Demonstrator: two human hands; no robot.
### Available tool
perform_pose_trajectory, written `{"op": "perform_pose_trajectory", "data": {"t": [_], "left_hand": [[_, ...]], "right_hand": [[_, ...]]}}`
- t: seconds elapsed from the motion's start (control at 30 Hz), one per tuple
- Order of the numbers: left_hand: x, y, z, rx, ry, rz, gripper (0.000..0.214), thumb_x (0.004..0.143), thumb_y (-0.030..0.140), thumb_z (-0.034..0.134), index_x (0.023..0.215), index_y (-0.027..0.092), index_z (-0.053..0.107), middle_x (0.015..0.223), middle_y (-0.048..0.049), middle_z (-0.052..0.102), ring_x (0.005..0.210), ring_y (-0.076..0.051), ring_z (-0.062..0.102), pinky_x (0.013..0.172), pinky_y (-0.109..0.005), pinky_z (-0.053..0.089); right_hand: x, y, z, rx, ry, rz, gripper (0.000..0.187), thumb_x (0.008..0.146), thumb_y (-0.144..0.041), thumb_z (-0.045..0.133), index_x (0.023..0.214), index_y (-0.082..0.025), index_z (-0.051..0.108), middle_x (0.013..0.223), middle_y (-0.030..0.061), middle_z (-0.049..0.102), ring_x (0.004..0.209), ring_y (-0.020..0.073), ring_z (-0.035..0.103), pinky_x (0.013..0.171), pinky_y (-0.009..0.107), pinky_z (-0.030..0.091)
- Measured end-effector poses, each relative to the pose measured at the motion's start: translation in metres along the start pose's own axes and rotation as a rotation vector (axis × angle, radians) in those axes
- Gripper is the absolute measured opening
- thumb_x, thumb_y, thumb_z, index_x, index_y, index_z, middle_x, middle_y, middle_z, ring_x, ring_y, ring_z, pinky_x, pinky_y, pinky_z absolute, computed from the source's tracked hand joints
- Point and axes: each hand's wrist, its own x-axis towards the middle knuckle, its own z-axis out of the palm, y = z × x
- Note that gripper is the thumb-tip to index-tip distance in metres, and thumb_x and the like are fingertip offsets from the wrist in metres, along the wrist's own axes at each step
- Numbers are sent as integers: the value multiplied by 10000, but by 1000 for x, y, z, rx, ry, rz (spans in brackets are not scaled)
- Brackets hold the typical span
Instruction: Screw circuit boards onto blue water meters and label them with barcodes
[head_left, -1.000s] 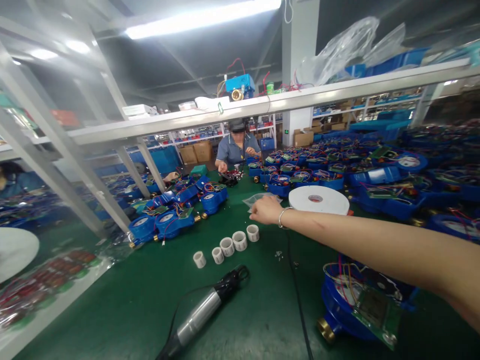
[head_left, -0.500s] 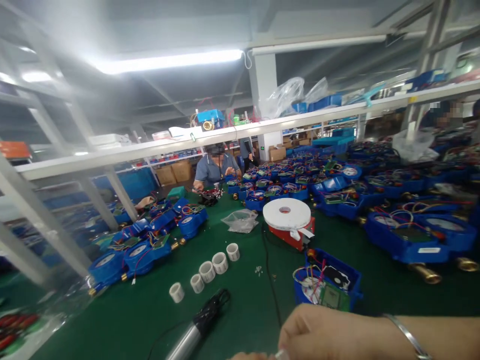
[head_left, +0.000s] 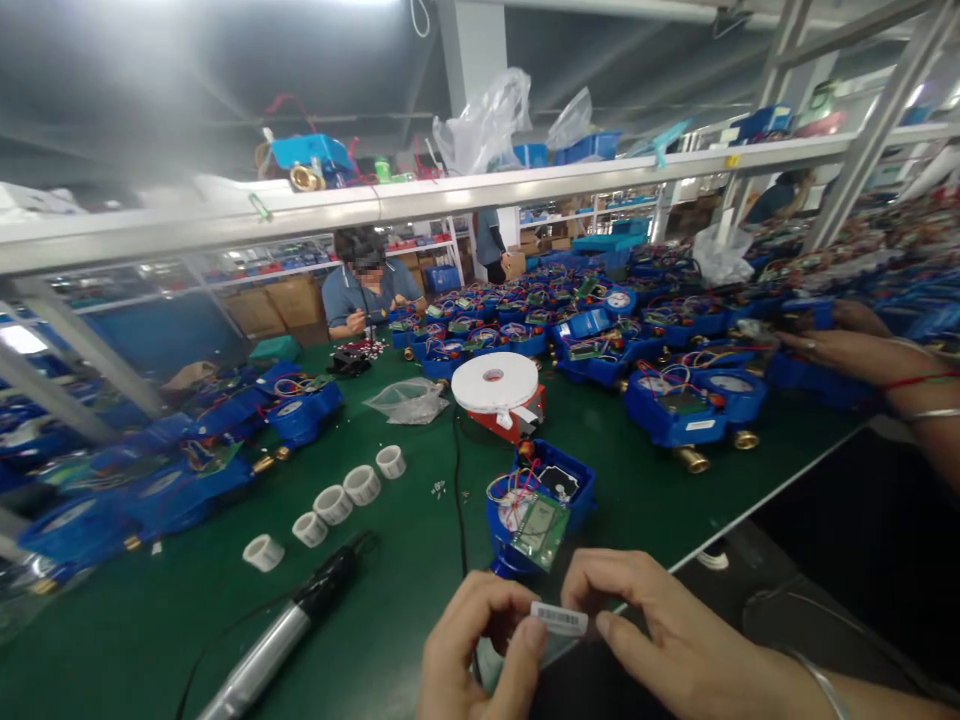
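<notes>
A small white barcode label is pinched between the thumb and fingers of my left hand. My right hand, with a bangle at the wrist, is closed at the label's right end, thumb and index finger near each other. Just beyond my hands sits an open blue meter housing, with coloured wires and a green circuit board tilted over its front edge. Behind it stands a white tape roll on a red dispenser.
Label rolls line the green table at left, beside a silver-and-black electric screwdriver. Several blue meters crowd the right and back. A co-worker's hands reach in at right; another person sits opposite. A plastic bag lies mid-table.
The view has swung right and down, so table objects appear further left. Both my hands now show fully with the label between them. A co-worker's hands have come into view at right.
</notes>
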Motion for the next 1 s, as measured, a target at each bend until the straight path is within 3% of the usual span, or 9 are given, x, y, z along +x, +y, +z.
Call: {"op": "perform_pose_trajectory", "data": {"t": [0.1, 0.23, 0.43, 0.5, 0.63, 0.73, 0.8, 0.9, 1.0], "left_hand": [[5, 1, 17, -9, -34, -53, 335, 788, 471, 672, 614, 187, 638, 635, -19, 537, 598, -144, 491, 588, -234, 374], [5, 4, 38, -85, 51, -162, 386, 719, 527, 726, 608, 171, 626, 617, -6, 515, 585, -131, 446, 560, -222, 356], [-1, 3, 65, -105, 177, -313, 434, 644, 575, 765, 604, 164, 632, 572, 15, 486, 554, -117, 395, 536, -217, 332], [-2, 3, 74, -82, 200, -332, 432, 652, 573, 759, 599, 162, 636, 551, 27, 460, 539, -108, 359, 536, -216, 329], [-3, 2, 87, -20, 243, -337, 434, 675, 582, 737, 603, 162, 655, 514, 41, 409, 528, -106, 327, 548, -222, 332], [-8, -2, 91, 37, 270, -316, 407, 701, 571, 720, 656, 168, 688, 537, 22, 471, 547, -125, 393, 562, -235, 349], [-12, -7, 91, 108, 336, -195, 344, 747, 525, 697, 713, 183, 707, 619, -8, 561, 623, -158, 487, 601, -244, 382], [-15, -16, 89, 343, 556, 139, 239, 754, 387, 728, 928, 224, 707, 901, -45, 656, 853, -209, 565, 759, -270, 423], [-10, -24, 83, 495, 653, 255, 584, 698, 319, 785, 1237, 233, 578, 1240, -87, 603, 1133, -269, 530, 987, -353, 373]], "right_hand": [[-10, 13, -9, 38, 11, 27, 162, 782, -140, 460, 752, -185, 613, 755, 5, 629, 746, 174, 582, 724, 273, 439], [-17, 35, -26, 241, 49, 98, 194, 825, -175, 469, 846, -175, 662, 784, 19, 665, 762, 178, 614, 686, 262, 461], [7, 94, -64, 294, 467, 25, 196, 878, -303, 491, 817, -187, 636, 674, 1, 589, 662, 170, 569, 644, 281, 453], [26, 112, -72, 309, 514, 8, 168, 872, -307, 499, 867, -191, 620, 750, 11, 600, 744, 183, 580, 710, 297, 456], [70, 129, -72, 376, 452, 3, 188, 877, -299, 501, 991, -185, 597, 992, 58, 648, 989, 213, 603, 906, 347, 446], [98, 127, -64, 425, 326, -1, 208, 924, -272, 493, 1071, -175, 604, 1119, 72, 654, 1103, 218, 582, 1001, 405, 411], [111, 124, -57, 458, 214, -5, 214, 953, -296, 530, 1087, -158, 626, 1152, 75, 654, 1125, 231, 582, 1011, 454, 412], [124, 123, -50, 510, 73, 6, 242, 951, -346, 592, 1074, -145, 648, 1155, 76, 656, 1090, 241, 610, 973, 481, 455], [127, 127, -45, 546, 13, 48, 237, 961, -345, 582, 1063, -141, 648, 1143, 74, 654, 1064, 234, 619, 948, 468, 479]]}}
